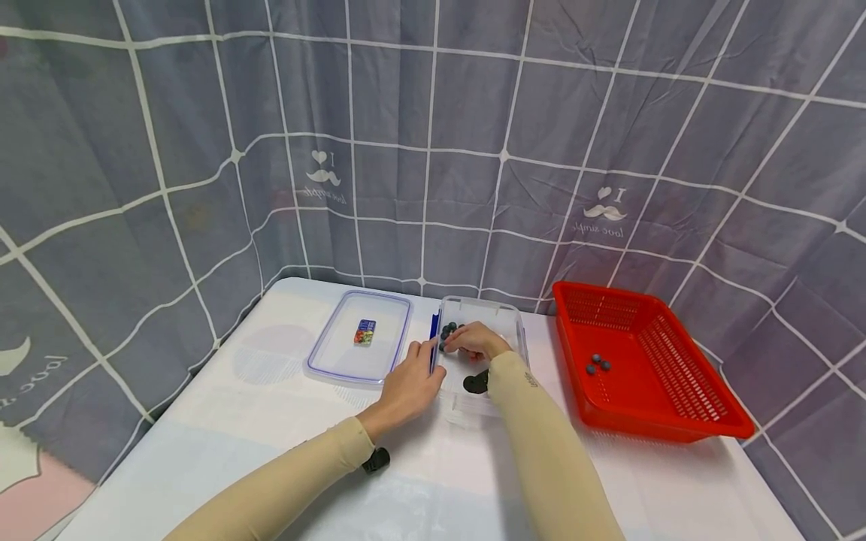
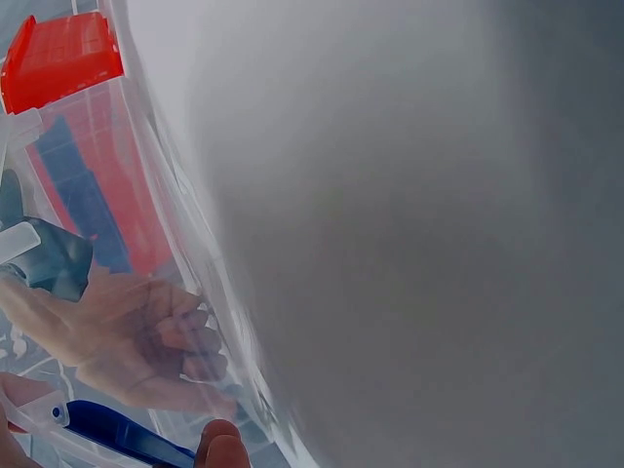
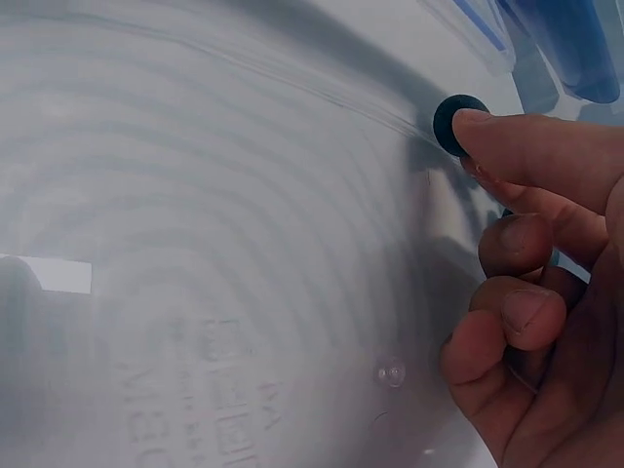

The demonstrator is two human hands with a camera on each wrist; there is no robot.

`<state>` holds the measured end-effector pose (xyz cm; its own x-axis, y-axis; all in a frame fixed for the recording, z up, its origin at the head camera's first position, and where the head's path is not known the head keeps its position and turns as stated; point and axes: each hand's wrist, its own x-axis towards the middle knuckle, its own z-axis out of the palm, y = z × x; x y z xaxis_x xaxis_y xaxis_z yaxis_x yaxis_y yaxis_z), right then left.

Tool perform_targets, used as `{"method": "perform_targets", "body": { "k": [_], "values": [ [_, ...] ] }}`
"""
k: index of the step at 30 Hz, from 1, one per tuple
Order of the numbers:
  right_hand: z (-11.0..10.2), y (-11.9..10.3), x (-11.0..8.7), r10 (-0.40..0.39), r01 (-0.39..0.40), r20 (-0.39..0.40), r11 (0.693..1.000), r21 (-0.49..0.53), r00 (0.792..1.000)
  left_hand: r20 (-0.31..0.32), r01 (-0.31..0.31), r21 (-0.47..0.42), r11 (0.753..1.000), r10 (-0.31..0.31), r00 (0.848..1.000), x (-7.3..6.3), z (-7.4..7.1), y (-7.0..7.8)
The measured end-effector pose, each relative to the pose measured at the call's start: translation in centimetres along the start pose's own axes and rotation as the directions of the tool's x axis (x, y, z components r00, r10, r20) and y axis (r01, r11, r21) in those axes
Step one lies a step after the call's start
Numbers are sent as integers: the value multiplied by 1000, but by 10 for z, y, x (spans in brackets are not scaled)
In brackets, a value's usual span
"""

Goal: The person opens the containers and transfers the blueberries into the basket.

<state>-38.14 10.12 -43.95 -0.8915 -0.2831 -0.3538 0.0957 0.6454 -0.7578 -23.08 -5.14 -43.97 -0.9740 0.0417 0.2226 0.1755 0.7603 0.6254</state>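
Head view shows a clear plastic box (image 1: 497, 311), rectangular with rounded corners, which stands on the white cloth (image 1: 271, 421). On its left side is a blue latch (image 2: 122, 432), long and smooth. The left hand (image 1: 410, 383) is at this side, the fingers nearly straight and the thumb spread apart, touching the latch; it does not seem to grip firmly, but the left wrist view cuts most of the hand, so I cannot be sure. The right hand (image 1: 479, 342) reaches into the box. Its thumb and index finger pinch one dark blue berry (image 3: 448, 125), small and round, while the other fingers are bent toward the palm. More berries (image 1: 449, 329) lie together in the far left part of the box. Left of the box lies a flat translucent lid (image 1: 341, 349), with a violet-blue edge and a small coloured label (image 1: 364, 333). At the right stands a red plastic basket (image 1: 649, 409) with slotted walls, a few berries on its floor. Behind hangs a grey curtain (image 1: 467, 180), softly wrinkled, with white lines.
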Motion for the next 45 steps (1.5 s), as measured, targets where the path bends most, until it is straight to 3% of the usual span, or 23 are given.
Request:
{"method": "perform_targets", "body": {
  "k": [21, 34, 45],
  "values": [
    [-7, -6, -12, -18, 18, 15, 999, 41, 1000, -1, 1, 0, 1000, -1, 1000, -1, 1, 2],
    [-25, -11, -23, -62, 59, 20, 993, 105, 998, -9, 8, -2, 1000, -8, 1000, -1, 2, 2],
    [-54, -13, -27, -97, 95, 30, 993, 65, 995, -3, 19, -2, 1000, -19, 1000, -1, 0, 3]
  ]
}}
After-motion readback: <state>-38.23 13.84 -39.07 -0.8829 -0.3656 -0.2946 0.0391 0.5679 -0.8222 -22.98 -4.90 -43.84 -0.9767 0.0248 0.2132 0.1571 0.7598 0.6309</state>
